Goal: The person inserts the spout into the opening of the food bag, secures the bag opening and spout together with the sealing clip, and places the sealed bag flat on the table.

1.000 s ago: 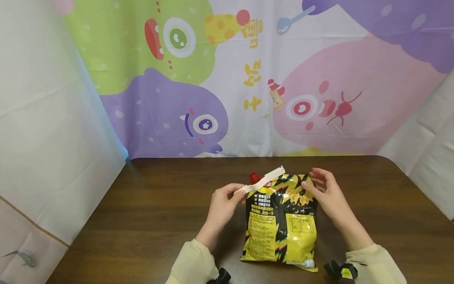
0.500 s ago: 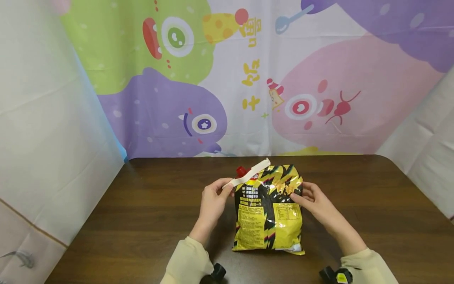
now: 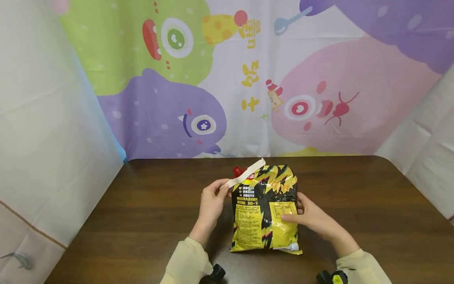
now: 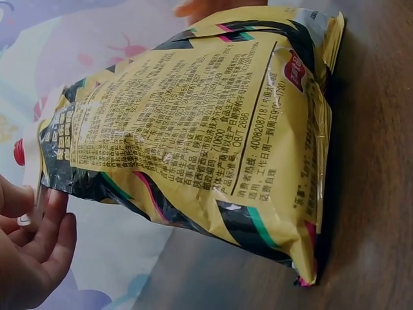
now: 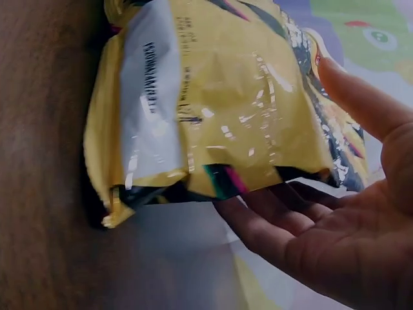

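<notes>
A yellow and black chip bag point(image 3: 264, 232) stands on the table, its printed back towards me. Across its upper left corner slants a white bag clip point(image 3: 248, 172) with a red spout cap point(image 3: 237, 171). With thumb and fingers my left hand point(image 3: 211, 203) pinches the clip's lower left end; the left wrist view shows this hand point(image 4: 35, 248) at the bag's corner. My right hand point(image 3: 315, 216) holds the bag's right side, thumb on the front. In the right wrist view the fingers of the right hand point(image 5: 342, 226) curl behind the bag point(image 5: 251, 116), partly hidden.
The dark brown wooden table point(image 3: 149, 213) extends to both sides of the bag. Behind it hangs a cartoon-printed cloth point(image 3: 248, 130). White fabric walls point(image 3: 60, 118) stand at left and right. Each wrist carries a black camera mount point(image 3: 217, 272).
The bag and both hands have shifted left and slightly away from me. My right hand has slid down from the bag's upper right corner to the middle of its right side.
</notes>
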`<state>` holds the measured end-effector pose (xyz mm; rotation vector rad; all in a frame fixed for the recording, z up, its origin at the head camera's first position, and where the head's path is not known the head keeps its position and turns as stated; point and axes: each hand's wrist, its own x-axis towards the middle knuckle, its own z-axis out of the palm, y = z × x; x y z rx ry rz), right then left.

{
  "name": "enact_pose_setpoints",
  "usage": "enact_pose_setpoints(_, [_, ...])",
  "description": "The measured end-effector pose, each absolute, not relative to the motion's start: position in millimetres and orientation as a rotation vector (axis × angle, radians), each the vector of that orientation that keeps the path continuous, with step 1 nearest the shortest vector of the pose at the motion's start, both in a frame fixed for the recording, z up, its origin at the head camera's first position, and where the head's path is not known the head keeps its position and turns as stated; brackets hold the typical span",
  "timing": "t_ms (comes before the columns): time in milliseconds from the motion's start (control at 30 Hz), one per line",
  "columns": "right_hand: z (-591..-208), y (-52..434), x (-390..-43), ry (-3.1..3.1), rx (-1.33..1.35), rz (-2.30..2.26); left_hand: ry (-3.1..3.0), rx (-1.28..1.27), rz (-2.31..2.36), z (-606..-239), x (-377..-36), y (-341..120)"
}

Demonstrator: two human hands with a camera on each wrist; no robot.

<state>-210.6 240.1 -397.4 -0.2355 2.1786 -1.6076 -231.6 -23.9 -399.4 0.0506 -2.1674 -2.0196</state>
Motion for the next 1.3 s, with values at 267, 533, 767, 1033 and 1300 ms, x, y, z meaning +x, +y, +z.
enact_pose_setpoints(267, [-404.4,239.8,-207.2,2.072,-0.353,-1.524,-2.152,0.097,-2.001,-405.3,-234.1,-22.5])
enact_pose_setpoints(533, [-413.1,239.5,-209.4,1.990,-0.446,-1.541,-2.131,0.113,-2.065,-407.9,-235.4,-24.1])
enact_pose_setpoints(767, [-417.4,240.7,-212.5,1.959,-0.477,-1.546,-2.119,0.120,-2.097,-407.7,-236.3,-24.7])
enact_pose_setpoints(1033, [-422.2,241.7,-214.9,1.989,-0.492,-1.568,-2.099,0.133,-2.128,-409.7,-237.1,-25.2])
enact_pose_setpoints(1300, [-421.6,245.8,-215.2,2.056,-0.467,-1.558,-2.162,0.111,-2.146,-408.9,-237.0,-26.4])
